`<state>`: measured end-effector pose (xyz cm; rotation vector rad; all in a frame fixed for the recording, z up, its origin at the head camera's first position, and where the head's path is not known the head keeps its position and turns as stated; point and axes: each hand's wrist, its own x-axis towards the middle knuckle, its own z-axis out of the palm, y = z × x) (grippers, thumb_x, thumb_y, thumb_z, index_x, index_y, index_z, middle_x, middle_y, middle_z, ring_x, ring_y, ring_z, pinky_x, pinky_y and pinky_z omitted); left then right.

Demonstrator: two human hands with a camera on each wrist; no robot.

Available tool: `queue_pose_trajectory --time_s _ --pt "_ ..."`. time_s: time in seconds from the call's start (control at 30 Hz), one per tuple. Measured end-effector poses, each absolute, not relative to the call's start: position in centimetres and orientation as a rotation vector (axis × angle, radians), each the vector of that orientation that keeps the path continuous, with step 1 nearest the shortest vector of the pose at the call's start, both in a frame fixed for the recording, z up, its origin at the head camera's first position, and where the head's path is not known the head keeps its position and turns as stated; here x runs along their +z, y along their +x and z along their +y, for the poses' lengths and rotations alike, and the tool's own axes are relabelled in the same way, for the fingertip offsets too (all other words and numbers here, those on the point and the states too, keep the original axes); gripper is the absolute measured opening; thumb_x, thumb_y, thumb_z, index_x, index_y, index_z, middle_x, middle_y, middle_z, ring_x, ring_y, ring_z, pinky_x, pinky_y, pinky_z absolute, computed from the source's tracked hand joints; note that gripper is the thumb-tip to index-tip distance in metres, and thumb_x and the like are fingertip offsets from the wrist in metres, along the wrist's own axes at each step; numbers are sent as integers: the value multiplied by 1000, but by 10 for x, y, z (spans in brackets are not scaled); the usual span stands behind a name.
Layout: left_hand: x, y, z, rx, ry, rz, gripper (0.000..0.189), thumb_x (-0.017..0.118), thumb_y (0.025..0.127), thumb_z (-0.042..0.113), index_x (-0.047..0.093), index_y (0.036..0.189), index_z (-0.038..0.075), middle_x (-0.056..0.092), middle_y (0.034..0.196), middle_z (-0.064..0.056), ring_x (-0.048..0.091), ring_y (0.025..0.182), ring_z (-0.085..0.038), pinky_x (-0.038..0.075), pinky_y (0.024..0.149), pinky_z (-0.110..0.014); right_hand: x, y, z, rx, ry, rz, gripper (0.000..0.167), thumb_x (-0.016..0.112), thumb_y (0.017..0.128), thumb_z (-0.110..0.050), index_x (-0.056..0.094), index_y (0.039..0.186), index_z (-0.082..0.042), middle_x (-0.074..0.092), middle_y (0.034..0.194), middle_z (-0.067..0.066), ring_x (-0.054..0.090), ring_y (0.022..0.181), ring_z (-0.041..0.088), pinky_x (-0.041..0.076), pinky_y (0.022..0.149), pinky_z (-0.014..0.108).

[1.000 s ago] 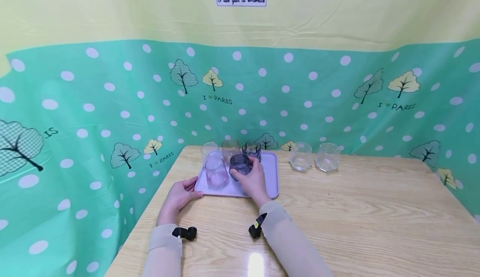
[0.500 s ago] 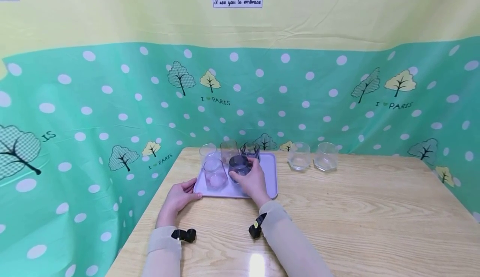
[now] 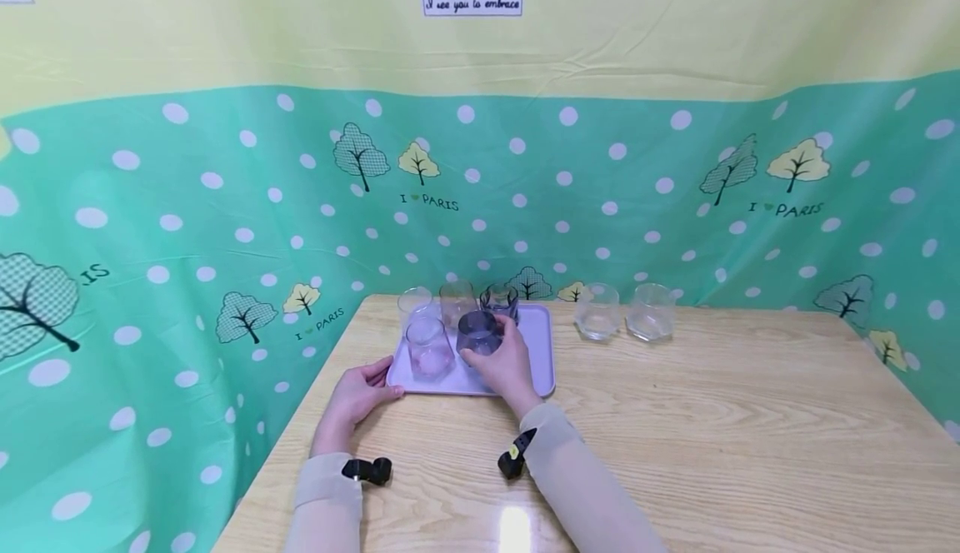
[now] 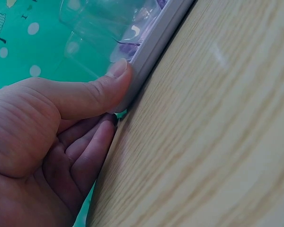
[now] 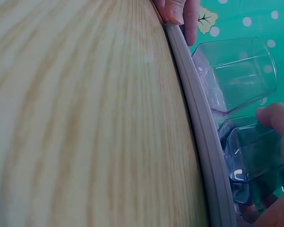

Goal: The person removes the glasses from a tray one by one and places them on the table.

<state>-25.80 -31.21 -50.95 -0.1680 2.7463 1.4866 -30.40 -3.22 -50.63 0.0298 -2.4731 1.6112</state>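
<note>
In the head view, a lilac tray (image 3: 542,353) lies on the wooden table. My left hand (image 3: 358,399) holds its near left corner; in the left wrist view the thumb (image 4: 97,97) presses on the rim, the other fingers curled beside and below it. My right hand (image 3: 510,361) grips a dark grey glass (image 3: 472,338) that stands upright at the tray's front, thumb on one side and fingers round the other. Left of it stands a clear faceted glass (image 5: 239,78). Behind them on the tray are a clear glass (image 3: 412,303), a brownish glass (image 3: 456,296) and another dark glass (image 3: 501,296).
Two clear glasses, a left one (image 3: 597,316) and a right one (image 3: 651,316), stand on the table (image 3: 720,420) right of the tray. A green and yellow patterned cloth (image 3: 600,170) hangs directly behind the table and along its left side.
The head view has shifted slightly. Both hands keep their holds on the tray corner and the dark grey glass, with hardly any movement.
</note>
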Motion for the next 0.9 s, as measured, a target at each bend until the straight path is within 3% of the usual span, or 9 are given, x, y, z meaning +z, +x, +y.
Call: queue_pose_trajectory --time_s 0.37,0.67,0.9 --pt "-510 -257 -311 1463 -162 2759 75 91 87 18 57 152 2 55 153 -22 51 145 -38 41 121 -52 -506 -300 -25 1751 -10 -2459 98 98 76 -30 46 157 -10 56 153 20 54 141 41 41 122 54" --pt "-509 -257 -313 1445 -180 2761 75 91 88 19 57 153 3 55 154 -22 48 147 -39 39 122 -53 -501 -294 -11 2125 -75 -2324 91 95 78 -20 49 154 -1 58 150 22 54 138 40 42 121 51" --pt "-512 -258 -312 1469 -172 2762 75 92 86 16 58 151 1 56 151 -22 52 143 -38 42 120 -51 -497 -280 7 2213 1 -2304 95 95 78 -18 46 156 3 56 151 24 54 138 41 41 122 52"
